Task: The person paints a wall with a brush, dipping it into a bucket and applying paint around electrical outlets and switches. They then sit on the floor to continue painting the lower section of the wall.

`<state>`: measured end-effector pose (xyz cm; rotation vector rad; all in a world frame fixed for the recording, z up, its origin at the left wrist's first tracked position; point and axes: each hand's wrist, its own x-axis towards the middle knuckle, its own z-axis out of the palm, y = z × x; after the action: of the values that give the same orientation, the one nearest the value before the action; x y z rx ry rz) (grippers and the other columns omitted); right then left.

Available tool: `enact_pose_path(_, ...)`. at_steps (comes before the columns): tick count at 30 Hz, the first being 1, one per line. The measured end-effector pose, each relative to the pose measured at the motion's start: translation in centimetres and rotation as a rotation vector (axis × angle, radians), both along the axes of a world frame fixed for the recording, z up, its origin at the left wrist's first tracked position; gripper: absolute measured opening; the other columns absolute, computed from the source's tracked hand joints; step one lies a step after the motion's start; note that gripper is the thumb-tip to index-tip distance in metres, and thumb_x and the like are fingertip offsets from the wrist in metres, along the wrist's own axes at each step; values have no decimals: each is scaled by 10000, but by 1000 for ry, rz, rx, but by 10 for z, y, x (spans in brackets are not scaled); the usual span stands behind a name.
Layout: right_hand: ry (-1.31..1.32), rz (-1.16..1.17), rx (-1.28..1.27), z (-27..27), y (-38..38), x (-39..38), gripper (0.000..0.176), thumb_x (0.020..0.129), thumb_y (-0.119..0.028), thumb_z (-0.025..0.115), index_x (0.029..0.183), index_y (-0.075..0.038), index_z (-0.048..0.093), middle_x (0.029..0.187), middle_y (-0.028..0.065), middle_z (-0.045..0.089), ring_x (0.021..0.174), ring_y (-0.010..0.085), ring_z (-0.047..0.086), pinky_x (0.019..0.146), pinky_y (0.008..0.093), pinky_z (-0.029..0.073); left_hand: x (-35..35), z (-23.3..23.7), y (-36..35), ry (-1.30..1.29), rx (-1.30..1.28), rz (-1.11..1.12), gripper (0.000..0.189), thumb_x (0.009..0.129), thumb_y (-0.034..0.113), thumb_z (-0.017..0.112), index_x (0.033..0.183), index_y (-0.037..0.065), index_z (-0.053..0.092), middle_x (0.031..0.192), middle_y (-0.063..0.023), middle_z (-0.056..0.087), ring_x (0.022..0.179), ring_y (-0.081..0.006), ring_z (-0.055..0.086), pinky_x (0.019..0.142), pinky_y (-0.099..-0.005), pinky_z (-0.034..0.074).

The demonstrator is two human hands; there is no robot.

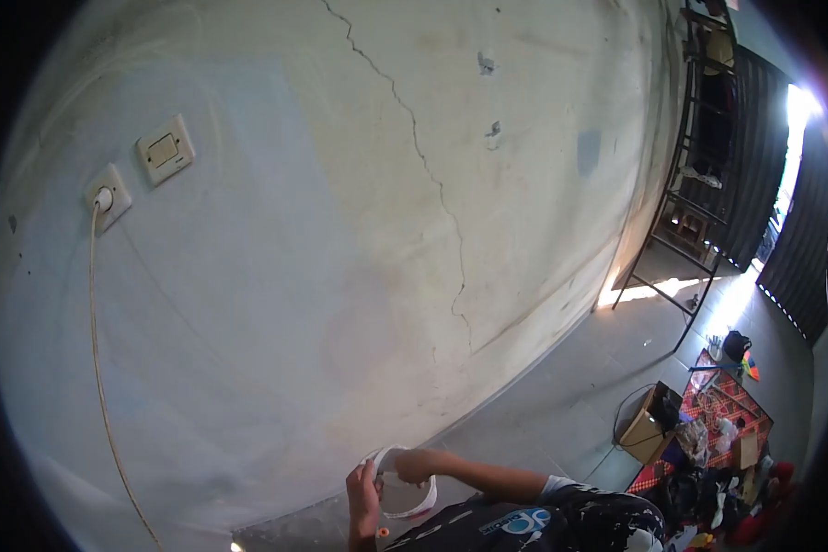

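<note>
At the bottom edge of the view a small white tub (410,498) is held up close to the wall. My left hand (363,501) grips its left rim from below. A small orange-tipped object (383,532) shows just under that hand; what it is cannot be told. My right hand (415,465) rests on the tub's upper rim with its fingers curled over the edge, and its forearm runs in from the right. My paint-spattered dark shirt (561,520) fills the bottom right.
A pale plaster wall (322,258) with a long crack (432,175) fills most of the view. A switch (166,149) and a socket (107,197) with a white cable (99,368) are at left. A metal rack (699,184), cardboard box (649,425) and clutter on a patterned mat (727,414) stand on the tiled floor.
</note>
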<state>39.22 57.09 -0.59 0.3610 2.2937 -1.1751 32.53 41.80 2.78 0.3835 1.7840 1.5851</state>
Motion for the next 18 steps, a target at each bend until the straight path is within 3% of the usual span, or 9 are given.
enact_pose_path(2,287,653,368,0,18,6,214,791,-158,646,957,-30,689,801,149,697,657,257,686,524,381,529,8,13,3,-13,15,93,290,967,318,489,780,102,536,590,41,418,485,-44,371,421,-219,254)
enact_pose_path(4,290,63,-142,-33,32,31,339,891,-224,557,1119,21,613,726,126,688,541,185,634,441,311,484,2,8,5,-17,37,114,279,963,317,507,782,105,518,603,39,429,482,-51,374,431,-216,278)
enact_pose_path(6,70,-244,-393,8,38,54,351,933,-282,546,1130,4,598,739,113,680,485,127,561,396,275,429,-1,14,3,-7,30,41,264,963,317,513,806,104,519,620,39,444,487,-50,378,438,-211,291)
enact_pose_path(10,141,-454,-711,5,48,89,344,960,-303,502,1116,-16,609,774,109,671,446,88,480,372,224,333,-2,35,7,-20,37,68,276,967,327,509,837,85,530,609,36,444,483,-35,364,432,-199,271)
enact_pose_path(13,196,-538,-901,-3,48,102,304,981,-272,485,1123,-26,591,743,76,637,405,60,393,354,234,280,-5,44,7,-51,52,83,305,977,345,485,844,74,532,585,46,420,459,-31,338,426,-198,255)
enact_pose_path(18,221,-671,-1170,-8,47,108,264,991,-267,472,1085,-39,566,723,66,612,387,46,361,347,217,264,-14,53,9,-73,180,60,356,988,383,450,860,62,534,542,62,367,413,-32,276,413,-213,233)
